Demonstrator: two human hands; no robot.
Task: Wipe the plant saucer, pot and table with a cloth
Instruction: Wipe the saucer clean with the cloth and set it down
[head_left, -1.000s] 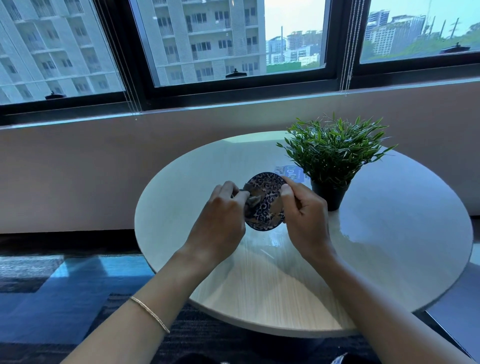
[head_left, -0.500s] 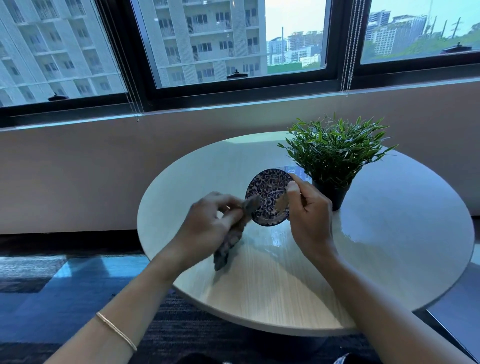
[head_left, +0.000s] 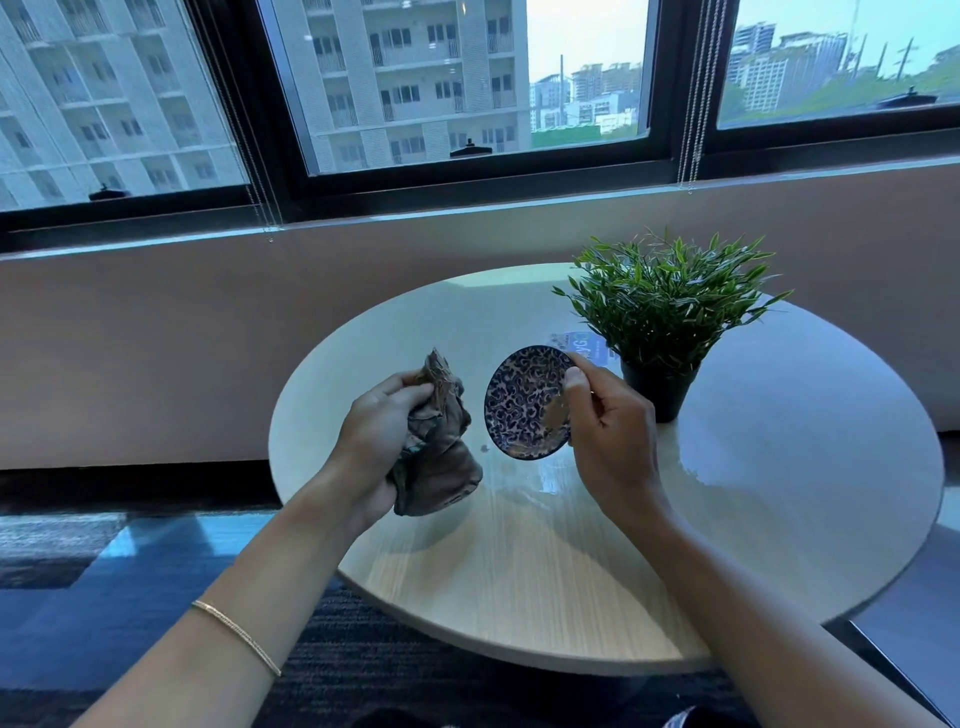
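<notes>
My right hand (head_left: 605, 431) holds a small blue-and-white patterned saucer (head_left: 522, 402) by its right rim, tilted up on edge above the round table (head_left: 779, 493). A brownish patch shows on the saucer's face near my thumb. My left hand (head_left: 376, 434) grips a crumpled grey-brown cloth (head_left: 439, 452), held a little left of the saucer and apart from it. Behind my right hand, a black pot (head_left: 662, 389) with a bushy green plant (head_left: 662, 301) stands on the table.
A blue-and-white sticker (head_left: 579, 345) lies on the table beside the pot. A small dark speck (head_left: 485, 448) sits on the tabletop below the saucer. A low wall and windows run behind the table; dark carpet lies to the left.
My left hand pulled the cloth off the saucer and moved left and up, bunching it. My right hand tilted the saucer further upright, its face turned to me.
</notes>
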